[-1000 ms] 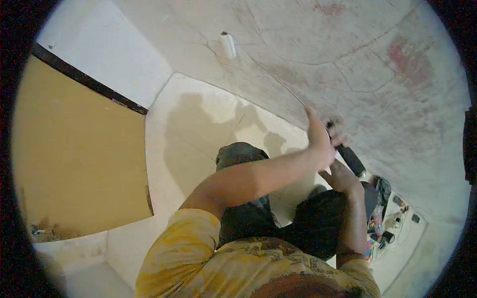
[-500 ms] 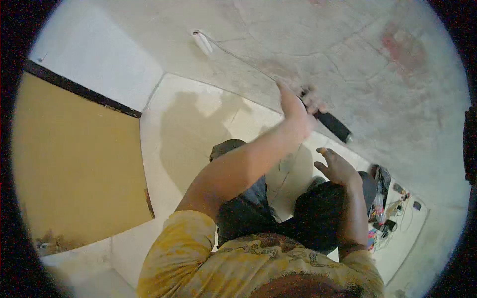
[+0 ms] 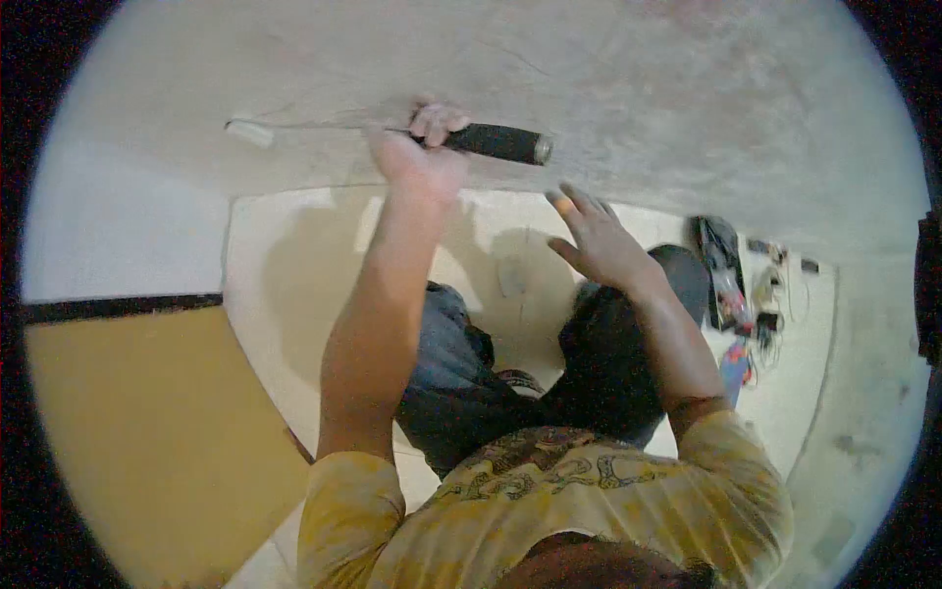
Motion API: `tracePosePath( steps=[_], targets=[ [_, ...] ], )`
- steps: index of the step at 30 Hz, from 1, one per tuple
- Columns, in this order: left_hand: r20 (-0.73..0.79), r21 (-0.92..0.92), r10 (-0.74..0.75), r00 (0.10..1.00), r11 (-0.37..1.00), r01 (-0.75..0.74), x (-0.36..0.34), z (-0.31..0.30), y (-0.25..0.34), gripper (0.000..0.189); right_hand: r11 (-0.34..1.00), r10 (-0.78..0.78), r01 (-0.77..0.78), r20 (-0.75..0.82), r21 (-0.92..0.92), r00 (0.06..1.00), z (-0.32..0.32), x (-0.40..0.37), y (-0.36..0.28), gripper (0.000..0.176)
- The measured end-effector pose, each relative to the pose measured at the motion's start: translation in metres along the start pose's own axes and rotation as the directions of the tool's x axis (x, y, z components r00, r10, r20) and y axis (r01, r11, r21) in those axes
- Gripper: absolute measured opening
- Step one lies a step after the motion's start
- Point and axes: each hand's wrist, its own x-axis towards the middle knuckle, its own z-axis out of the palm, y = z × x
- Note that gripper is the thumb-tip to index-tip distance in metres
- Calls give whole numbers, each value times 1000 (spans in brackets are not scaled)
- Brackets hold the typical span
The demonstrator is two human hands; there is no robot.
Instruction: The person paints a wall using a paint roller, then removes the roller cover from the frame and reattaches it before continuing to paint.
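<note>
My left hand is wrapped round a small paint roller, close to the front of its thick black handle. From the fist a thin metal rod runs left to the white roller head, which lies at the grey wall. The handle's metal end cap points right. My right hand holds nothing; its fingers are apart, with a yellowish band or patch on one finger. It is raised over the floor, below and right of the handle's end.
The grey, patchy wall rises in front of my knees. At right on the pale floor lie a black bag, cables and small black devices. A tan board with a dark edge stands at left.
The paint roller has swung from a diagonal to nearly level in view, moving left with my left hand. My right hand appears higher and further left. The view itself has turned.
</note>
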Motion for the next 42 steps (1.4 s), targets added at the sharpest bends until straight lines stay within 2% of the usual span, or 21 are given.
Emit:
tracePosePath(
  steps=[2, 3, 6, 7, 10, 12, 14, 16, 19, 22, 25, 28, 29, 30, 32, 33, 35, 36, 40, 41, 42],
  targets=[
    [-17, 108, -39, 999, 993, 41, -16, 4, -24, 62, 998, 0, -8, -138, -57, 990, 1, 3, 3, 66],
    [-22, 161, -50, 999, 986, 53, -28, 8, -31, 63, 997, 11, -21, -139, -78, 990, 2, 4, 7, 69],
    [-176, 197, -148, 973, 963, 182, -58, 20, -76, 61, 993, 18, -35, -154, -109, 988, 3, 7, 15, 76],
    [-57, 111, -218, 974, 968, 223, -65, 6, -72, 58, 994, 14, -34, -176, -108, 984, 4, 6, 5, 77],
    [-134, 137, -43, 990, 989, 61, -29, -2, -82, 50, 988, 58, -84, -185, -131, 981, 2, 8, 17, 78],
    [18, 429, 154, 988, 891, -146, 12, -26, -51, 43, 977, 92, -127, -198, -172, 976, 2, 9, 11, 77],
    [77, 364, 135, 988, 919, -154, 26, -30, -9, 38, 978, 114, -146, -211, -147, 971, 0, 9, 1, 80],
    [51, -47, -79, 996, 996, 82, 17, -13, 13, 34, 974, 142, -177, -227, -141, 964, -2, 6, -3, 80],
    [-103, 314, 154, 983, 943, -115, -14, 6, -22, 37, 972, 141, -183, -251, -150, 958, -1, 5, 1, 78],
    [-106, 270, 15, 994, 963, 14, -45, -5, -65, 38, 971, 143, -186, -256, -151, 956, 4, 6, 5, 76],
    [-101, 224, -165, 981, 957, 184, -59, -10, -81, 39, 970, 125, -174, -269, -168, 955, 7, 4, 8, 74],
    [44, 115, -116, 992, 987, 111, -3, -39, -57, 35, 976, 217, -220, -130, -10, 968, 0, 9, 9, 73],
    [-134, 177, 40, 990, 984, -16, -6, -18, -53, 31, 975, 222, -219, -80, 47, 972, -4, 7, 9, 74],
    [-289, 262, 207, 935, 956, -131, -9, 4, -48, 27, 970, 241, -239, -51, 46, 969, -7, 6, 7, 75],
    [-21, 99, -65, 998, 993, 67, 11, -18, 0, 22, 963, 267, -267, 1, 47, 964, -15, 6, 4, 76],
    [131, 37, -184, 974, 983, 180, 4, -9, 5, 20, 963, 267, -267, 4, 45, 964, -18, 4, 3, 76],
    [-65, 189, 16, 998, 982, -3, -1, -16, -16, 20, 964, 262, -263, 16, 37, 965, -15, 6, 3, 75],
    [-147, 277, 131, 980, 957, -86, -13, -9, -34, 20, 962, 270, -270, 12, 35, 963, -14, 7, 4, 75],
    [-93, 248, -115, 989, 959, 135, -47, -7, -70, 41, 960, 276, -276, 10, 56, 961, -6, 8, 11, 75],
    [-82, 209, -132, 988, 967, 147, -40, -9, -69, 45, 960, 273, -273, 10, 70, 962, -6, 8, 12, 75],
    [-104, 236, -52, 993, 969, 75, -31, -5, -66, 43, 960, 277, -276, -2, 49, 961, -6, 9, 12, 75]
  ],
)
